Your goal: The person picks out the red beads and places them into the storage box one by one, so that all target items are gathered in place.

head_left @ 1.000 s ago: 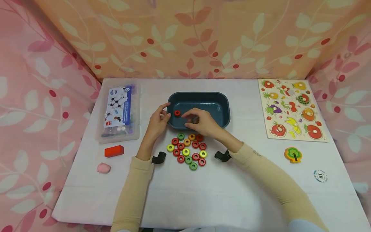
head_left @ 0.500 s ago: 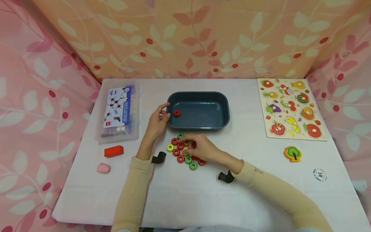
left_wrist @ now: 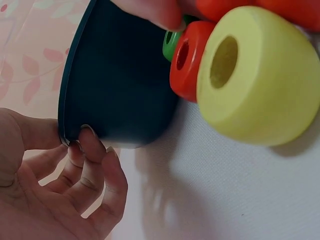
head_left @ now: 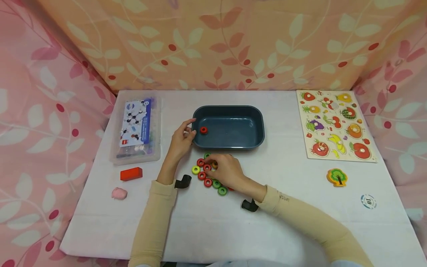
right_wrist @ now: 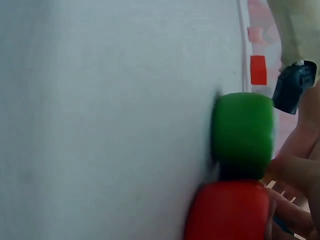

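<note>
My left hand holds the left rim of a dark blue tray, thumb and fingers bent at its edge in the left wrist view. One red bead lies inside the tray at the left. In front of it spreads a cluster of red, green, yellow and orange ring-shaped beads. My right hand reaches low over this cluster and covers part of it. Its thumb and index finger pinch a red bead. Close up, the left wrist view shows a yellow bead; the right wrist view shows a green bead.
At the left stand a clear plastic case, a red block and a pink lump. On the right lie a fruit puzzle board, a tree-shaped piece and a round chip. Patterned curtains surround the table.
My right hand came back from over the tray to the beads, then shifted slightly left, its fingertips closing in on a red bead. The left hand stays on the tray rim.
</note>
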